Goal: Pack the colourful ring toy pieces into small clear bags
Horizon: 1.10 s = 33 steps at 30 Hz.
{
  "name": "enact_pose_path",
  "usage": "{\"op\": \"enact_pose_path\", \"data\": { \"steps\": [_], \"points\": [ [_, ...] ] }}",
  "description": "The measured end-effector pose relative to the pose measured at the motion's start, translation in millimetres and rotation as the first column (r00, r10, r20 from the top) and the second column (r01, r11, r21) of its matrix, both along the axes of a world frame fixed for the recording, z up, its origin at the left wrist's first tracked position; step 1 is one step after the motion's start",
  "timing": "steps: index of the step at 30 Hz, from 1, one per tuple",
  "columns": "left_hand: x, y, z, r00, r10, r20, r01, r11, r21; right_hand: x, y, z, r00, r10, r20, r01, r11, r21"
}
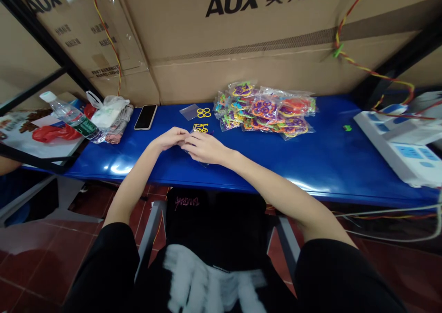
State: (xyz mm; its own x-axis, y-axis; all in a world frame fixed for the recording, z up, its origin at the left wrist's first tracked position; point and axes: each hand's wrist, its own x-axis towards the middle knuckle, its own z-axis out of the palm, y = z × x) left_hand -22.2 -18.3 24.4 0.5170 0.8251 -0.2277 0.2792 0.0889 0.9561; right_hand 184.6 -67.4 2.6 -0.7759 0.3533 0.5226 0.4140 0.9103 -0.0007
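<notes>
My left hand (pixel 171 138) and my right hand (pixel 207 148) meet over the front of the blue table, their fingers closed together. Between and below them shows part of a small clear plastic bag (pixel 204 165), mostly hidden by the fingers. Just beyond the fingertips are yellow plastic pieces (pixel 200 128), with a bit of purple beside them. Farther back lie a set of yellow rings (pixel 203 113) and a flat clear bag (pixel 189 112). Right of these is a heap of filled clear packets (pixel 264 109) holding colourful plastic shapes.
On the blue table (pixel 276 161), a phone (pixel 145 117) lies left. A water bottle (pixel 74 117) leans beside a white plastic bag (pixel 107 110). A small green piece (pixel 347 128) and a white device (pixel 404 142) are right. Cardboard (pixel 241 37) stands behind; wires hang there.
</notes>
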Motion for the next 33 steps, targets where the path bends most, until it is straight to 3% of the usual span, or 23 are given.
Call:
{"op": "enact_pose_path", "data": {
  "steps": [6,13,22,28,33],
  "points": [
    [-4.3,0.9,0.5,0.997,-0.071,0.005,0.071,0.995,-0.063,-10.8,-9.1,-4.1,0.988,-0.145,-0.047,0.144,0.989,-0.025],
    [-3.4,1.3,-0.8,0.997,-0.077,-0.008,0.076,0.994,-0.077,-2.3,-1.4,-1.4,0.991,-0.095,-0.092,0.077,0.981,-0.177],
    [7.1,-4.6,0.8,0.997,-0.041,-0.059,0.041,0.999,0.0,-3.1,-1.3,0.6,0.983,-0.162,-0.083,0.142,0.968,-0.209],
    [8.8,-4.4,-1.4,0.998,-0.008,-0.055,0.01,0.999,0.039,4.3,-2.8,16.4,0.981,-0.188,-0.046,0.163,0.933,-0.321],
    [10.7,-3.8,-2.6,0.995,-0.01,-0.101,0.017,0.997,0.072,16.5,3.4,31.6,0.984,-0.164,0.07,0.177,0.853,-0.491]
  ]
}}
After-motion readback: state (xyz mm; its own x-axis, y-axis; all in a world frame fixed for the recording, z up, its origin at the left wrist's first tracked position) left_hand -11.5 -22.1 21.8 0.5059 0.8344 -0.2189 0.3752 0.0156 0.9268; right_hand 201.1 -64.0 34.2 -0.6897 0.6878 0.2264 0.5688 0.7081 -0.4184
